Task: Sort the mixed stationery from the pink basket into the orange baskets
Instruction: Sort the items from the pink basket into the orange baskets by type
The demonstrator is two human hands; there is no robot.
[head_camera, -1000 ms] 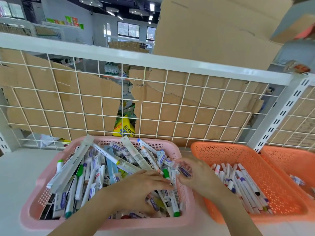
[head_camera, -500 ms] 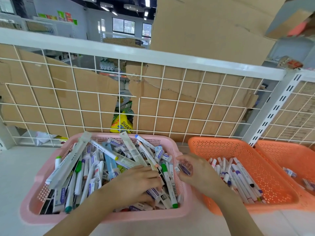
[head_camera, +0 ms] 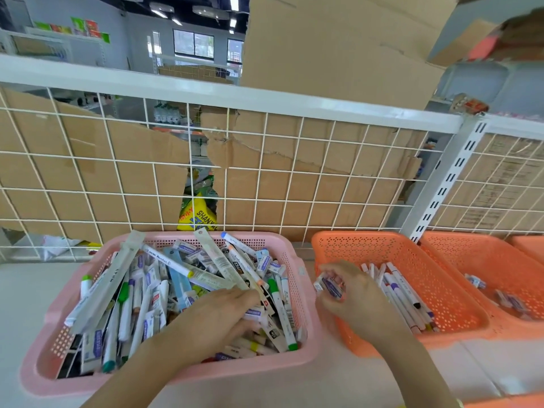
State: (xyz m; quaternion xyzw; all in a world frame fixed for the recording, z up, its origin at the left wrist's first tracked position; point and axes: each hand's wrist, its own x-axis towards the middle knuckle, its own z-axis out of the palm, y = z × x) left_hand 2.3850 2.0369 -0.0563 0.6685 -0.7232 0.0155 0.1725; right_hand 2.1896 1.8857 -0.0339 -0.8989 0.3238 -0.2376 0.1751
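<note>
Pink basket point(head_camera: 297, 356): perforated plastic, on the white shelf surface point(head_camera: 26, 304) toward its left, just in front of the white wire grid panel point(head_camera: 265, 160). Heaped with mixed stationery: white marker pens with green, purple and black caps, boxed erasers with blue-purple labels, long flat packaged items. One long pale packet point(head_camera: 103, 285) leans across the left half, its top end past the back rim.

Left hand point(head_camera: 217, 316): inside the pink basket, right of centre, palm down on the pile. Fingers curled down into the items near a boxed eraser; whether they grip anything cannot be told.

Right hand point(head_camera: 350, 295): above the left rim of the nearer orange basket point(head_camera: 459, 307), just right of the pink basket. Fingers closed around a small white eraser point(head_camera: 328, 285) with blue-purple print, held at the fingertips; blurred.

Nearer orange basket: beside the pink basket, near but apart. Holds a row of white marker pens point(head_camera: 403, 298) with purple and dark caps, lying along its left half.

Second orange basket point(head_camera: 500, 260): touching the first on its right, toward the shelf's right edge. Holds a few small boxed erasers point(head_camera: 507, 300), blurred.

Behind the grid: brown cardboard sheets point(head_camera: 323, 198), torn at the middle, with a yellow printed bag point(head_camera: 197, 217) showing through the gap.
</note>
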